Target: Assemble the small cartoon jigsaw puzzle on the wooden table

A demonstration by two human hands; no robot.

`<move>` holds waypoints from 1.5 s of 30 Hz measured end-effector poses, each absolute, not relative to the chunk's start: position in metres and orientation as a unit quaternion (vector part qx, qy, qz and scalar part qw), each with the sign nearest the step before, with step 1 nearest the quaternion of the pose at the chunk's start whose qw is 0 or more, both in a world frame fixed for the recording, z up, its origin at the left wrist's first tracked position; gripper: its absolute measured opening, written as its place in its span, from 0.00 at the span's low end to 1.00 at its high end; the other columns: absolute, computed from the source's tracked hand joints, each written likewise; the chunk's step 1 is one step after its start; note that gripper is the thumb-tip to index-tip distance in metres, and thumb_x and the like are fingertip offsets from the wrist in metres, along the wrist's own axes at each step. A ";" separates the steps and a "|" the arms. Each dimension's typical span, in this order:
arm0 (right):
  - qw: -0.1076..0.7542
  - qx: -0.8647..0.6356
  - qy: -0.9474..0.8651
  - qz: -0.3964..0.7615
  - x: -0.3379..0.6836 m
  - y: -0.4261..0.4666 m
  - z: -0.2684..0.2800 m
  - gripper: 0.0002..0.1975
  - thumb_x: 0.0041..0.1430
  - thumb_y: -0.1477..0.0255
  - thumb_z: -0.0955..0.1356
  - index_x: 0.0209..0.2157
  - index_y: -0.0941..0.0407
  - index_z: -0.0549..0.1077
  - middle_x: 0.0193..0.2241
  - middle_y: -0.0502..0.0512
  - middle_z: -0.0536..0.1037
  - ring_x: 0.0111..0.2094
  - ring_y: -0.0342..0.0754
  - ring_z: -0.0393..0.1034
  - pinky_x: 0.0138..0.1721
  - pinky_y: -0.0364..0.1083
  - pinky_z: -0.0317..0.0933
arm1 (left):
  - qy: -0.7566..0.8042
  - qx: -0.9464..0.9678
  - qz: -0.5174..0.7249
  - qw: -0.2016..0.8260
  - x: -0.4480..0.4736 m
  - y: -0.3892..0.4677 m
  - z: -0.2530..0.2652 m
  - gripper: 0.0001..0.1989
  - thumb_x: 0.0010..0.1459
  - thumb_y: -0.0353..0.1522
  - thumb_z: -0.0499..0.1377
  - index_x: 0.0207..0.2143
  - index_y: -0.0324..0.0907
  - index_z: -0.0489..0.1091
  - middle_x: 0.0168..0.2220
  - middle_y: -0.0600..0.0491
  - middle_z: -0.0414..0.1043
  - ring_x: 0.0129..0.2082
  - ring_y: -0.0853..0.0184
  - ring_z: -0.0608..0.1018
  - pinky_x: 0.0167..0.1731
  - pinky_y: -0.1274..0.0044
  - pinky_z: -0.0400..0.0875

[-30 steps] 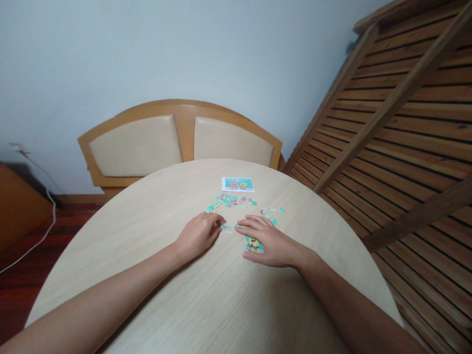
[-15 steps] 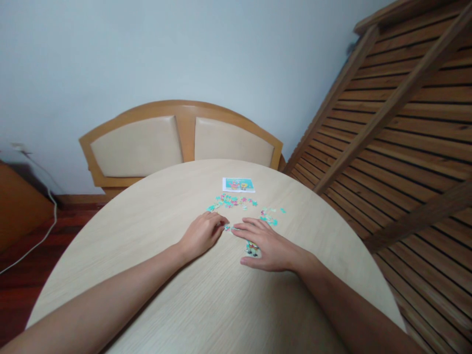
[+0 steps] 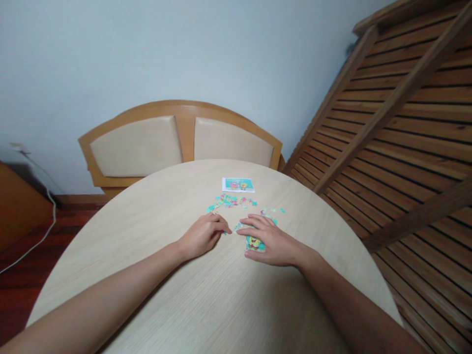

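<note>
A partly joined jigsaw puzzle (image 3: 254, 242) with a yellow cartoon figure on teal lies on the table under my right hand (image 3: 271, 242). That hand is open, its fingers spread across the puzzle and its thumb along the near edge. To the left, my left hand (image 3: 204, 236) has its fingers drawn together, and a small teal puzzle piece (image 3: 225, 233) peeks out at the fingertips. Between the two hands lie a few small pale pieces (image 3: 238, 226), partly covered by the right fingers.
Loose puzzle pieces (image 3: 230, 200) are scattered beyond my hands, with more (image 3: 282, 210) at the right. Behind them lies a picture card (image 3: 238, 185). The round table (image 3: 165, 305) stands before a padded headboard (image 3: 188, 132); wooden slats (image 3: 398, 108) lean at the right.
My right hand has shifted slightly, and more of the yellow figure now shows between thumb and fingers. The left fingertips have moved a little to the right.
</note>
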State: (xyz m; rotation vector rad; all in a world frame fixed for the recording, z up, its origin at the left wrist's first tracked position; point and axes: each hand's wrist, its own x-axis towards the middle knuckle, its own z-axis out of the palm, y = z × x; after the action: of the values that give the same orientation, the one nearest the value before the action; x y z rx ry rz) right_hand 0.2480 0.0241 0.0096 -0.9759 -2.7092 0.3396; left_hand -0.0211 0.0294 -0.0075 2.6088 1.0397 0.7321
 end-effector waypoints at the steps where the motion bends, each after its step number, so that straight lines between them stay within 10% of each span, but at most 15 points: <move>1: 0.120 -0.335 -0.927 0.115 0.248 0.024 0.010 0.28 0.57 0.56 0.71 0.58 0.47 0.71 0.63 0.58 0.66 0.66 0.62 0.53 0.67 0.66 0.41 | 0.361 0.889 0.254 0.120 -0.021 0.028 -0.006 0.18 0.58 0.21 0.53 0.44 0.45 0.76 0.42 0.50 0.76 0.45 0.62 0.76 0.49 0.69 0.70; 15: 0.174 -0.325 -0.922 0.116 0.258 0.030 0.015 0.25 0.48 0.55 0.77 0.46 0.51 0.78 0.45 0.58 0.75 0.53 0.59 0.65 0.59 0.59 0.55 | 0.398 0.850 0.263 0.224 -0.013 0.018 -0.006 0.10 0.60 0.28 0.61 0.44 0.44 0.73 0.39 0.53 0.78 0.40 0.64 0.77 0.44 0.72 0.71; 45: 0.192 -0.280 -0.931 0.131 0.243 0.024 0.012 0.26 0.48 0.58 0.78 0.47 0.55 0.77 0.42 0.57 0.75 0.48 0.55 0.66 0.54 0.54 0.59 | 0.398 0.838 0.289 0.235 0.003 0.012 -0.011 0.08 0.59 0.30 0.65 0.42 0.44 0.73 0.38 0.54 0.77 0.40 0.63 0.75 0.43 0.72 0.66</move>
State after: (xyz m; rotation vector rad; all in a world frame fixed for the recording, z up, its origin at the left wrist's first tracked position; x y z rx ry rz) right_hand 0.2428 0.0241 0.0115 -0.7858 -2.6151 0.3674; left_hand 0.0026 0.0121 -0.0106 2.3001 1.0915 0.7939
